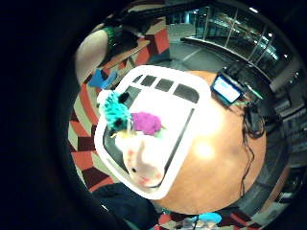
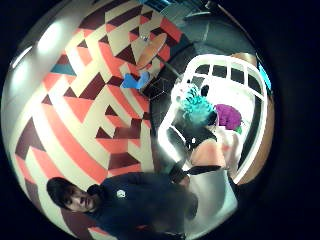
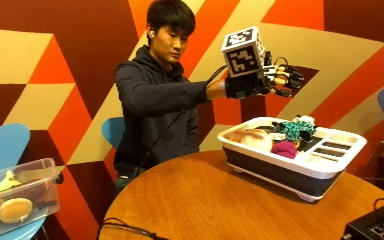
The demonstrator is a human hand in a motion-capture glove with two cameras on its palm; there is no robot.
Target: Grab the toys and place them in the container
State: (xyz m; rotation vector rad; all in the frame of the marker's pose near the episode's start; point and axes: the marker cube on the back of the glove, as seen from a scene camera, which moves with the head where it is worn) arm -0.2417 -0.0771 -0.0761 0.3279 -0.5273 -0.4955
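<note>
A white and black container (image 3: 280,166) stands on the round wooden table (image 3: 198,200). Inside it lie a pale pink plush toy (image 3: 250,138), a purple toy (image 3: 284,149) and a teal and black toy (image 3: 293,128). The same container (image 1: 189,125) shows in the little finger side palm view with the pink plush (image 1: 141,163), purple toy (image 1: 147,122) and teal toy (image 1: 114,109) in it. My gloved right hand (image 3: 266,80) is raised well above the container, fingers spread, holding nothing.
A clear plastic bin (image 3: 15,197) with more toys sits on a blue chair at the left. Black cables (image 3: 122,229) and a black device (image 3: 377,226) lie at the table's near edge. A small screen (image 1: 226,89) stands on the table beyond the container.
</note>
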